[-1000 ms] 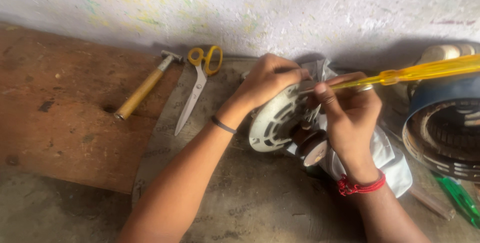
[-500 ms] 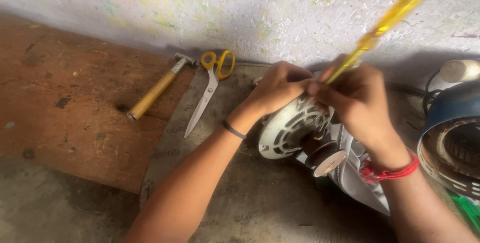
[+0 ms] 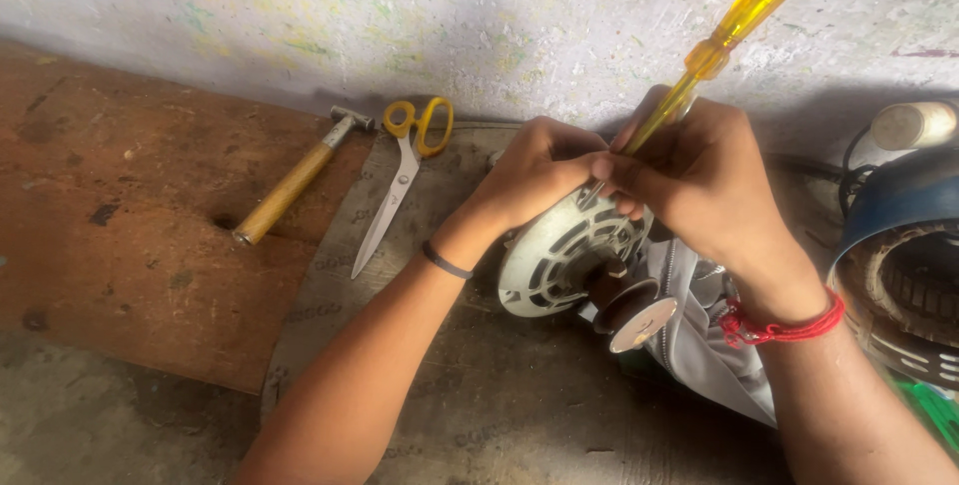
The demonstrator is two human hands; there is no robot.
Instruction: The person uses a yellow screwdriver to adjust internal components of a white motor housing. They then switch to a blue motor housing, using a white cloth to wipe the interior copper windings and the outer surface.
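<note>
At frame centre, our right hand (image 3: 704, 180) grips the yellow-handled screwdriver (image 3: 734, 25) while our left hand (image 3: 534, 175) clasps the white slotted motor cover (image 3: 564, 255); we should keep the blade square and steady.

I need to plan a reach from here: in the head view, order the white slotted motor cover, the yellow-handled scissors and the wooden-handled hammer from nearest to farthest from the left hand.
1. White slotted motor cover: right under the left hand, at its fingertips.
2. Yellow-handled scissors: to the hand's left, on the grey mat.
3. Wooden-handled hammer: farther left, beyond the scissors, on the brown board.
</note>
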